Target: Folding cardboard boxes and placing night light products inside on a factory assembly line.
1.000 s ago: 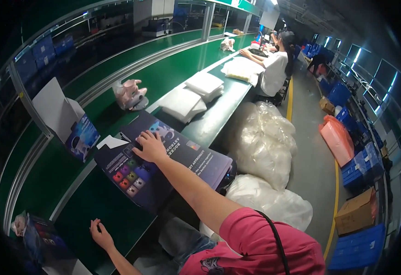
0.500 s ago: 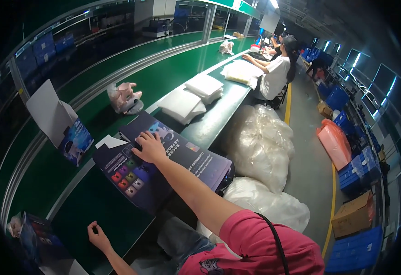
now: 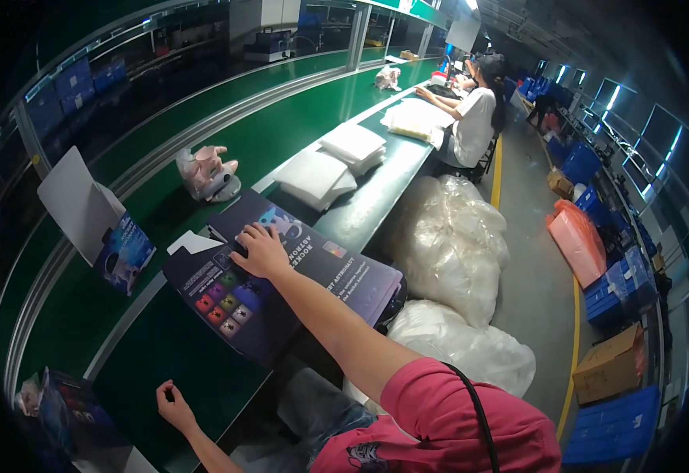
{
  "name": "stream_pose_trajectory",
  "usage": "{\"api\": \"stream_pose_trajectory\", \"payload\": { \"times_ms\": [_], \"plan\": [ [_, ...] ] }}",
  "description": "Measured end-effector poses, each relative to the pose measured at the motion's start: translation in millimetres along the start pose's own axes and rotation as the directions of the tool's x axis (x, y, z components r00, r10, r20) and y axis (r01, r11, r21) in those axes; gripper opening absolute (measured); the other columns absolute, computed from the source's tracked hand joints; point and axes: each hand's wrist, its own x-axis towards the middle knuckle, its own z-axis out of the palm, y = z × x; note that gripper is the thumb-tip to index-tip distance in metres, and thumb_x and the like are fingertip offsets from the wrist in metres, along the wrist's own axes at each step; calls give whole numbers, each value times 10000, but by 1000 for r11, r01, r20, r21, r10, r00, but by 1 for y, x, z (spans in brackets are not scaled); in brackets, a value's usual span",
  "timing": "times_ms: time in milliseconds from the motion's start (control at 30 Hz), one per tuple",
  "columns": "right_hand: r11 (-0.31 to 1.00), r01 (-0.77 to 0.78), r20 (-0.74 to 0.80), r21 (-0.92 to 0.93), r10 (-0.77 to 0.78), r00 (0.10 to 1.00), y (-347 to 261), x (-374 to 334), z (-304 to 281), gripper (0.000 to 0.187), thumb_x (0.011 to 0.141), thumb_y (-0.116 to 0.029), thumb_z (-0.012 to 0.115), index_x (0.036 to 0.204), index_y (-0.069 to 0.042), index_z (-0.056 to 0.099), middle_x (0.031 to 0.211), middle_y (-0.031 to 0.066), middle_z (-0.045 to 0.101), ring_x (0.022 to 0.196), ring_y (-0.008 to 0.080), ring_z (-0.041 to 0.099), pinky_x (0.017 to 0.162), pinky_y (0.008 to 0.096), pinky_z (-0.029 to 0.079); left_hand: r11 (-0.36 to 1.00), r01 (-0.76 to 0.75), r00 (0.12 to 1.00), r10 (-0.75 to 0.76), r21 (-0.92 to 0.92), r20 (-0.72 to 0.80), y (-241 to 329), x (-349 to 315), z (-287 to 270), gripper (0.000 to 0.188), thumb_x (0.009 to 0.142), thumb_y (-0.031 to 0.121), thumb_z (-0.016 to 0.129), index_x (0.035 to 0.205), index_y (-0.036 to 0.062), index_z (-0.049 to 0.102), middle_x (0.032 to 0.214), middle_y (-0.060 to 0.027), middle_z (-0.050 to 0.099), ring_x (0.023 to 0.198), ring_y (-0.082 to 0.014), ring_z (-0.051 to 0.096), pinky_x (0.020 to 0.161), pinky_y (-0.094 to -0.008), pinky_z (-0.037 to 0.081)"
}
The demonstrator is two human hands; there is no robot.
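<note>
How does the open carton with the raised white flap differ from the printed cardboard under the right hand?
The open carton stands with its white flap up; the printed cardboard lies flat. The right hand rests on the printed cardboard, while no hand touches the open carton. Both are printed in colour.

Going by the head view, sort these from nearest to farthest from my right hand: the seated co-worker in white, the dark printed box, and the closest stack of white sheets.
1. Dark printed box: directly under your right hand, touching it.
2. Closest stack of white sheets: just beyond the box, ahead and slightly right.
3. Seated co-worker: much farther along, ahead and right.
</note>
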Motion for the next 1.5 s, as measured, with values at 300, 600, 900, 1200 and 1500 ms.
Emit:
{"api": "stream_pose_trajectory", "payload": {
  "times_ms": [300,600,900,1200,1500],
  "plan": [
    [1000,-7,29,8,7,1000,0,1,4,518,824,-455,568,1175,-75,587,1327,128,479,1311,300,349,1096,506,192,1000,30,999,-30,9,11,3,2,-3,118,926,102,516,974,73,619,1015,-78,652,981,-217,596,903,-332,454],
    [1000,-14,45,-20,15,999,12,1,-2,516,828,-448,566,1191,-83,579,1349,127,460,1312,293,346,1096,507,196,999,28,999,-27,-25,40,9,-1,6,122,925,102,515,963,74,628,1008,-74,654,973,-214,598,889,-325,458],
    [997,76,-45,25,-75,996,2,10,20,454,786,-425,608,1065,-68,640,1235,146,547,1228,294,438,1026,486,297,991,131,990,-132,30,42,20,1,-12,161,929,131,523,1045,128,634,1029,-55,646,932,-193,601,821,-317,489],
    [997,47,-107,-60,-53,993,43,16,5,462,795,-442,595,1043,-56,642,1258,131,544,1237,273,434,1030,500,263,992,34,996,-24,-121,84,40,10,21,107,899,95,552,935,70,650,970,-70,668,912,-208,620,818,-306,481],
    [999,18,-58,35,-16,998,29,14,11,470,805,-442,583,1102,-81,626,1267,127,522,1270,301,394,1076,492,221,999,35,999,-35,8,33,15,9,16,114,905,83,529,955,25,613,955,-96,641,905,-215,599,827,-304,467]
  ]
}}
